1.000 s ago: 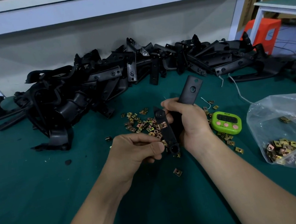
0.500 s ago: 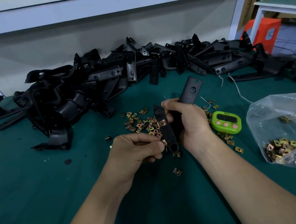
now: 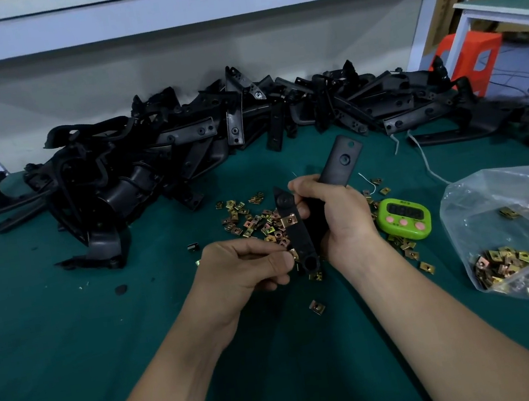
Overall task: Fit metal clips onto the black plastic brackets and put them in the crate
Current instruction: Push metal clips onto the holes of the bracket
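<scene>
1. The right hand (image 3: 338, 220) is clenched around a black bracket (image 3: 342, 164) of smooth matte plastic. The bracket's flat, round-cornered end sticks out beyond the fingers, showing a round boss and a small hole.
2. A narrower arm of the same bracket runs down just left of the right hand's fingers and ends in a round socket. A fitted clip (image 3: 290, 220) of brassy folded sheet metal with a hole in its face sits across this arm.
3. The left hand (image 3: 245, 265) has its fingers curled, with thumb and forefinger pinching a small metal clip (image 3: 293, 253) against the lower edge of that arm — clip and plastic touch.
4. Just beyond both hands, loose clips (image 3: 245, 217) are scattered in a patch: small, squarish and yellow-gold. One more lies alone on the near side of the hands, between the forearms.
5. Farther beyond the hands is a heap of brackets (image 3: 180, 154), tangled black strips and curved shells.
6. Just right of the right hand sits a glossy lime-green timer (image 3: 403, 217) — rounded, with pink buttons.
7. Well right of it, a crinkled clear plastic bag (image 3: 516, 221) holds more clips.
8. Everything rests on the dark green, felt-like tabletop (image 3: 72, 349).
</scene>
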The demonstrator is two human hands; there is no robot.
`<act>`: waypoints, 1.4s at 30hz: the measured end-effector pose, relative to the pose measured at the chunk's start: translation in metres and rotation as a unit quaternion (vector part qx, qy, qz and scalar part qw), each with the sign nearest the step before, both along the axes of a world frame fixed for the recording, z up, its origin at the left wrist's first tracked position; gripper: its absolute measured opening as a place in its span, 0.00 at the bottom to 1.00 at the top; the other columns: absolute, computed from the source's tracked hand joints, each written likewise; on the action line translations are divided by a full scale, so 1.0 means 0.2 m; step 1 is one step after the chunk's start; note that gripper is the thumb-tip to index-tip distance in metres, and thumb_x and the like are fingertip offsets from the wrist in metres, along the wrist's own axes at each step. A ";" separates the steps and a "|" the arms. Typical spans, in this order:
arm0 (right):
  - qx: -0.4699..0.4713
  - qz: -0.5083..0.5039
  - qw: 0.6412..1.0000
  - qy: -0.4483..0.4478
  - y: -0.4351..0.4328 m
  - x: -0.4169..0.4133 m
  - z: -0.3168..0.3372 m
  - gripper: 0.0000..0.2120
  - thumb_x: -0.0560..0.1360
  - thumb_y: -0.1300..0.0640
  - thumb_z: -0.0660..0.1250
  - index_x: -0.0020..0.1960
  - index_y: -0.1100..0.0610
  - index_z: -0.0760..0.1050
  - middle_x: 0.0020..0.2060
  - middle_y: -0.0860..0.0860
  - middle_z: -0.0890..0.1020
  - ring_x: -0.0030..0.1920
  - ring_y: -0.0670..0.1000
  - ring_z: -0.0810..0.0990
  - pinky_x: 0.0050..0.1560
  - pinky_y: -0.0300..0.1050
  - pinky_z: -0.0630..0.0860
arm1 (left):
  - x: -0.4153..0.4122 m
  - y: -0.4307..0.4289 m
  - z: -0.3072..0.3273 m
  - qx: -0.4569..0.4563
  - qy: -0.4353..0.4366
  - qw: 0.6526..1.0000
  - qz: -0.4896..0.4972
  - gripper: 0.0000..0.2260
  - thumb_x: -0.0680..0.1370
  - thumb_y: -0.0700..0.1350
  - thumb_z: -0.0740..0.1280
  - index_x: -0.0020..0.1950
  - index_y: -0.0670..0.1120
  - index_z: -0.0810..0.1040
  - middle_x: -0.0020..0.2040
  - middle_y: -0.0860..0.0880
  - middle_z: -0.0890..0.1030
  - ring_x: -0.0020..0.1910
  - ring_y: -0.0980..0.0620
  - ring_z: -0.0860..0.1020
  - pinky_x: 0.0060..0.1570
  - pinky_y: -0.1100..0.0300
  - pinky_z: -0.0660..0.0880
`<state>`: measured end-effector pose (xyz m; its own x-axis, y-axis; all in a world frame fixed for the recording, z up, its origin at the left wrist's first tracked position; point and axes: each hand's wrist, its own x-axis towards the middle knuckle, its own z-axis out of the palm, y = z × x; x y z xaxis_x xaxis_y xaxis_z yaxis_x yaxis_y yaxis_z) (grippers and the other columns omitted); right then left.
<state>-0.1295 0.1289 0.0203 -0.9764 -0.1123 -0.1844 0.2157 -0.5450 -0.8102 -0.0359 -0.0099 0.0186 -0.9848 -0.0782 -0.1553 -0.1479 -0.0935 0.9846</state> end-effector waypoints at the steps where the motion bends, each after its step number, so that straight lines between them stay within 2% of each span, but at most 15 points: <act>1: 0.003 0.000 1.000 0.001 0.00 0.00 0.00 0.04 0.71 0.68 0.71 0.39 0.61 0.81 0.29 0.55 0.78 0.24 0.49 0.72 0.28 0.41 0.73 | 0.00 0.00 0.00 -0.002 0.000 1.000 -0.002 0.11 0.59 0.47 0.81 0.38 0.46 0.88 0.36 0.42 0.85 0.32 0.51 0.82 0.33 0.64 0.78; 12: 0.061 -0.015 0.995 0.076 0.01 0.01 0.02 0.03 0.72 0.69 0.71 0.41 0.64 0.80 0.27 0.55 0.77 0.24 0.49 0.72 0.28 0.40 0.73 | 0.01 0.03 0.00 -0.029 0.012 0.999 -0.002 0.08 0.60 0.45 0.81 0.36 0.47 0.87 0.33 0.43 0.85 0.30 0.52 0.82 0.31 0.64 0.77; 19: 0.039 -0.015 0.998 0.041 -0.01 0.01 0.00 0.05 0.71 0.68 0.70 0.38 0.62 0.81 0.26 0.54 0.77 0.23 0.49 0.72 0.27 0.40 0.72 | 0.01 0.03 0.00 -0.044 0.008 0.999 -0.004 0.06 0.66 0.37 0.81 0.35 0.46 0.87 0.33 0.42 0.84 0.30 0.51 0.82 0.31 0.64 0.77; 24: 0.056 -0.021 0.995 0.075 -0.01 0.01 0.00 0.05 0.72 0.69 0.70 0.38 0.63 0.80 0.26 0.55 0.77 0.23 0.49 0.72 0.27 0.40 0.73 | 0.01 0.04 -0.01 -0.050 0.011 0.999 0.006 0.07 0.67 0.36 0.80 0.36 0.46 0.87 0.33 0.42 0.84 0.30 0.51 0.82 0.31 0.64 0.76; 27: 0.063 -0.035 0.993 0.093 -0.02 0.02 0.00 0.04 0.72 0.70 0.70 0.38 0.65 0.79 0.26 0.56 0.76 0.23 0.50 0.71 0.27 0.40 0.72 | 0.02 0.06 -0.02 -0.027 0.010 0.999 0.030 0.10 0.67 0.34 0.80 0.38 0.49 0.86 0.35 0.40 0.85 0.31 0.50 0.83 0.31 0.64 0.77; 29: 0.061 -0.046 0.993 0.088 -0.03 0.02 0.00 0.04 0.72 0.70 0.70 0.39 0.66 0.78 0.25 0.56 0.76 0.22 0.50 0.71 0.26 0.40 0.71 | 0.02 0.07 -0.03 -0.016 0.019 0.999 0.046 0.15 0.67 0.33 0.80 0.44 0.52 0.85 0.35 0.39 0.85 0.31 0.50 0.83 0.32 0.64 0.78; 32: 0.060 -0.067 0.992 0.089 -0.04 0.02 0.00 0.03 0.72 0.70 0.69 0.39 0.67 0.78 0.25 0.57 0.75 0.22 0.50 0.71 0.26 0.40 0.71 | 0.01 0.08 -0.04 -0.005 0.028 0.998 0.057 0.16 0.67 0.33 0.80 0.50 0.48 0.84 0.34 0.41 0.85 0.31 0.51 0.82 0.32 0.64 0.77; 35: 0.075 -0.068 0.988 0.113 -0.05 0.04 -0.02 0.03 0.72 0.70 0.69 0.40 0.68 0.77 0.26 0.59 0.76 0.22 0.51 0.72 0.27 0.40 0.72 | 0.01 0.10 -0.05 -0.023 0.033 0.997 0.066 0.15 0.67 0.32 0.80 0.51 0.44 0.84 0.32 0.43 0.84 0.29 0.52 0.81 0.31 0.64 0.76; 37: 0.084 -0.068 0.987 0.117 -0.05 0.04 -0.03 0.03 0.71 0.69 0.69 0.39 0.67 0.77 0.26 0.59 0.76 0.23 0.52 0.72 0.28 0.41 0.72 | 0.02 0.11 -0.05 -0.047 0.051 0.995 0.065 0.14 0.67 0.32 0.80 0.48 0.46 0.86 0.33 0.43 0.85 0.30 0.52 0.81 0.32 0.63 0.77; 40: 0.082 -0.061 0.989 0.109 -0.06 0.05 -0.04 0.04 0.71 0.69 0.69 0.38 0.66 0.77 0.25 0.58 0.75 0.24 0.52 0.72 0.29 0.43 0.73 | 0.03 0.13 -0.04 -0.083 0.078 0.991 0.064 0.18 0.68 0.34 0.80 0.48 0.55 0.88 0.35 0.45 0.86 0.33 0.53 0.82 0.35 0.60 0.80; 42: 0.070 -0.055 0.991 0.096 -0.07 0.05 -0.04 0.04 0.71 0.69 0.70 0.38 0.65 0.78 0.26 0.58 0.76 0.24 0.51 0.73 0.29 0.42 0.73 | 0.04 0.13 -0.04 -0.075 0.084 0.991 0.070 0.19 0.68 0.33 0.79 0.49 0.56 0.88 0.36 0.45 0.86 0.34 0.52 0.82 0.35 0.58 0.80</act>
<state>-0.1193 0.1155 0.0133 -0.9999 0.0101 0.0005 -0.0048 -0.4362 -0.8998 -0.0286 0.0170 0.0114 -0.9734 -0.2267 0.0339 0.0236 0.0481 0.9986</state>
